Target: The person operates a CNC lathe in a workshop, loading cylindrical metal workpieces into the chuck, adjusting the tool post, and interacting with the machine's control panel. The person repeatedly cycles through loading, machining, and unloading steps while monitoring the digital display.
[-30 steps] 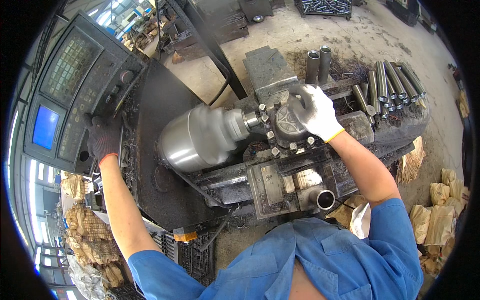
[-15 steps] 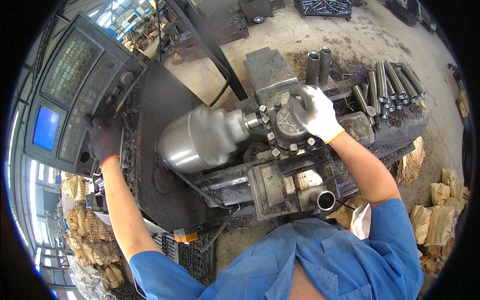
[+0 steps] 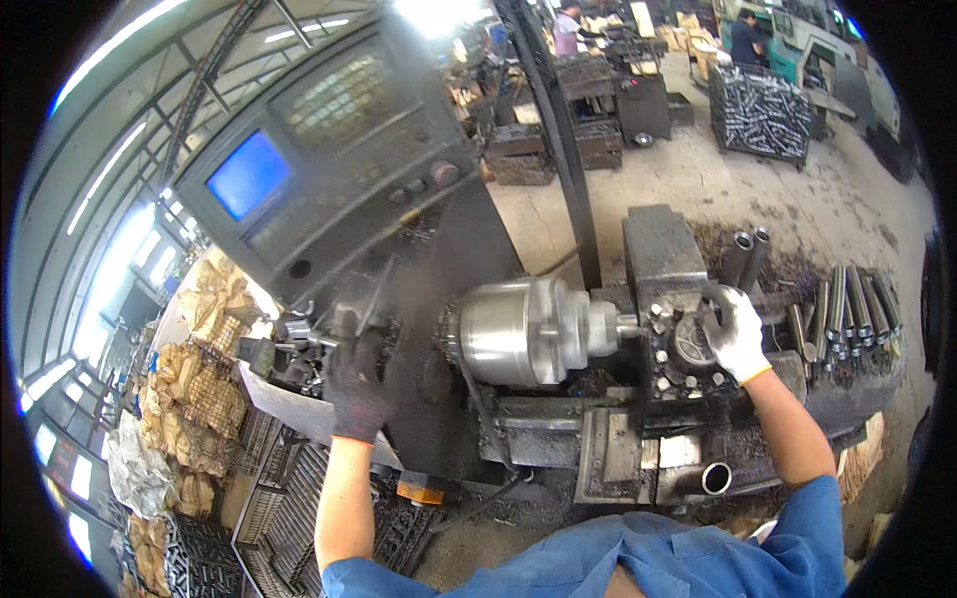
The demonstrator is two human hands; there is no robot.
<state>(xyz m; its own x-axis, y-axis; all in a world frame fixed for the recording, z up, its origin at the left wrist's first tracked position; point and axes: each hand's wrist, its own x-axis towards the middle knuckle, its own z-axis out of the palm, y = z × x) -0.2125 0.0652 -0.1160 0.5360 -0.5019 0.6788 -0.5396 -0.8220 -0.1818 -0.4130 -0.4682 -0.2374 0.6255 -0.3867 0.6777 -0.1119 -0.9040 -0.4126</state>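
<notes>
My right hand (image 3: 736,334), in a white glove, curls over the round top of the lathe's tool post (image 3: 695,342), which has several bolts around it. Whether a handle lies under the fingers is hidden. My left hand (image 3: 361,387), in a dark glove, is below the control panel (image 3: 334,149), near small metal parts on a ledge. Motion smears its fingers. Between my hands is the silvery lathe chuck (image 3: 503,334), its jaw end blurred as if spinning. From it a short bright metal workpiece (image 3: 626,326) points toward the tool post.
Several steel tubes (image 3: 859,309) lie stacked at the right, and two tubes (image 3: 750,257) stand behind the tool post. A bored holder (image 3: 715,479) faces me. Wrapped bundles (image 3: 189,399) and a rack of rods (image 3: 289,498) are at the left. Two people work far back.
My view has swung left and up, so the machine appears farther right. My left hand has come down from the control panel's edge. My right hand stays on the tool post.
</notes>
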